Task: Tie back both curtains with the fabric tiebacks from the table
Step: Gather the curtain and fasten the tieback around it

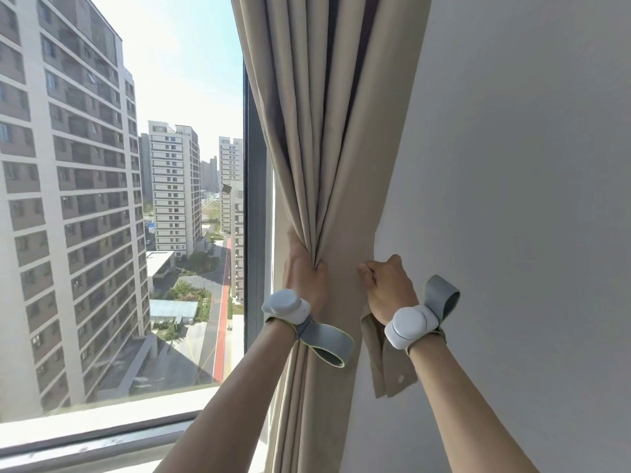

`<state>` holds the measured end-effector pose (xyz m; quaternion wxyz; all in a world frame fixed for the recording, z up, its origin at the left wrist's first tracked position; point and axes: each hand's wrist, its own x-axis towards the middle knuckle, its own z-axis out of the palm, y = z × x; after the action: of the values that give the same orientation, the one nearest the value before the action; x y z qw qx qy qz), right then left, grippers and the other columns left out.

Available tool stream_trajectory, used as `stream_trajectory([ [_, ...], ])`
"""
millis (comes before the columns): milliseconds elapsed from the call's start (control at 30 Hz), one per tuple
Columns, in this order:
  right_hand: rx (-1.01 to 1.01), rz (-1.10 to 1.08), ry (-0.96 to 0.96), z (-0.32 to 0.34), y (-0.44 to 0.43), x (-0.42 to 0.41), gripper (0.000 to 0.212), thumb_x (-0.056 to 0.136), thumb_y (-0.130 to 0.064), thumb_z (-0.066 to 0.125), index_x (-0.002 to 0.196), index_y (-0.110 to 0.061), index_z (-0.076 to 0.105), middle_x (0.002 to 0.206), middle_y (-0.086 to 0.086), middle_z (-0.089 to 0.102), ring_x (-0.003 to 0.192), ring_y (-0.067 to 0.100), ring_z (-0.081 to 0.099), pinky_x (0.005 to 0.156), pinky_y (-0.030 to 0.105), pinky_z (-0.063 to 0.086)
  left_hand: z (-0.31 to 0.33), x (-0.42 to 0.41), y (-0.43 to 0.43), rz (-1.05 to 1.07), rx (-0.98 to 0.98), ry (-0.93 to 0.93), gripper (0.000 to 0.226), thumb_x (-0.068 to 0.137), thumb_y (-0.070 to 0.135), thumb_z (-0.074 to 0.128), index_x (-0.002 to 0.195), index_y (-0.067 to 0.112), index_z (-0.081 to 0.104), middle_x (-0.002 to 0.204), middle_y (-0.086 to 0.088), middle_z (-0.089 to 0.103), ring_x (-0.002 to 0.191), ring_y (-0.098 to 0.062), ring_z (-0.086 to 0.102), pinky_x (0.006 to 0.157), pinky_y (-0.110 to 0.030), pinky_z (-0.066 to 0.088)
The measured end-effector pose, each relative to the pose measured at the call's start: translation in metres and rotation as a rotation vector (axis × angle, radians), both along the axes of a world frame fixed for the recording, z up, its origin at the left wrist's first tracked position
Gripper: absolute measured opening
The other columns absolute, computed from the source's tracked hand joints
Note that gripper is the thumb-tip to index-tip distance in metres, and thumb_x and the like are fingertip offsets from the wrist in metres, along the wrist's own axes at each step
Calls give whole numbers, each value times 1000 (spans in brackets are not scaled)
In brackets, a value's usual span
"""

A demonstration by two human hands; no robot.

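Note:
A beige curtain (324, 138) hangs gathered into folds between the window and the wall. My left hand (305, 268) grips its left side at the gathered waist, with the fingers hidden in the folds. At the curtain's right edge, against the wall, my right hand (386, 285) is curled around a beige fabric tieback (387, 367). The tieback's free end hangs below my right wrist and shows a small white button. Both wrists carry white devices on grey straps.
A large window (119, 199) fills the left side, with tall buildings outside. Its dark frame post (254, 206) stands just left of the curtain, and the white sill (102, 425) runs below. A plain grey wall (512, 199) fills the right.

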<state>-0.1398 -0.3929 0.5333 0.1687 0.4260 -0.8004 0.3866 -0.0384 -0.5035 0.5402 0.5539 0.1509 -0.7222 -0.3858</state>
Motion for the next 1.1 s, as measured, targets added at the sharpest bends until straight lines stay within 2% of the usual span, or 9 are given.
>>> stream_trajectory([
  [133,18,-47,-57,5,-6,-3,46,102,-30,45,61,-9,45,54,2,38,60,30,39,58,35,31,-17,3,-3,68,-269,95,102,81,-18,45,158,29,-5,149,10,25,111,12,48,87,0,39],
  [267,-89,-39,-210,5,-10,-5,31,97,-24,55,78,-4,70,71,11,61,72,37,56,64,31,38,-19,8,-9,212,-473,-38,106,84,-14,49,154,52,2,160,-2,20,89,-36,63,73,-42,59],
  [333,-188,-23,-308,7,-12,-5,23,94,-25,61,95,-9,78,93,9,75,91,31,67,72,28,43,-21,1,-17,158,-442,-166,84,87,4,58,144,57,29,149,-8,38,91,-28,66,80,-39,58],
  [400,-270,-13,-359,9,-13,-5,20,92,-23,63,97,-11,79,102,6,77,96,28,69,78,29,48,-15,-2,-15,-12,-57,-177,39,75,34,68,113,41,62,112,-9,66,83,-18,67,76,-35,54],
  [467,-332,-1,-382,9,-13,-6,18,90,-21,65,94,-11,79,100,8,77,96,29,70,85,36,55,-16,-12,-20,-58,144,-208,22,69,32,66,86,19,65,87,-9,61,72,-19,60,70,-29,47],
  [533,-391,4,-389,8,-14,-9,15,90,-20,66,90,-11,78,94,6,76,94,30,70,88,41,55,-14,-14,-25,78,7,-299,5,84,14,60,83,10,64,89,-9,54,70,-16,51,67,-22,44],
  [733,-636,93,-421,12,-19,-8,21,88,-6,67,72,-19,74,82,7,72,70,1,68,61,15,53,-8,-3,-13,124,-312,-292,22,80,17,49,75,16,70,72,-4,67,68,-27,62,65,-39,57],
  [867,-711,172,-516,13,-25,-7,20,86,-1,66,75,-14,76,80,10,73,82,26,71,76,36,60,-5,0,-6,45,-285,-295,22,81,38,54,77,28,73,72,6,71,70,-20,67,69,-38,60],
  [1100,-678,324,-699,15,-30,2,14,83,-7,70,78,-13,81,83,5,78,89,21,74,87,37,59,-8,-7,-10,39,-266,-288,17,88,28,59,86,27,76,76,3,74,75,-21,71,71,-42,60],
])
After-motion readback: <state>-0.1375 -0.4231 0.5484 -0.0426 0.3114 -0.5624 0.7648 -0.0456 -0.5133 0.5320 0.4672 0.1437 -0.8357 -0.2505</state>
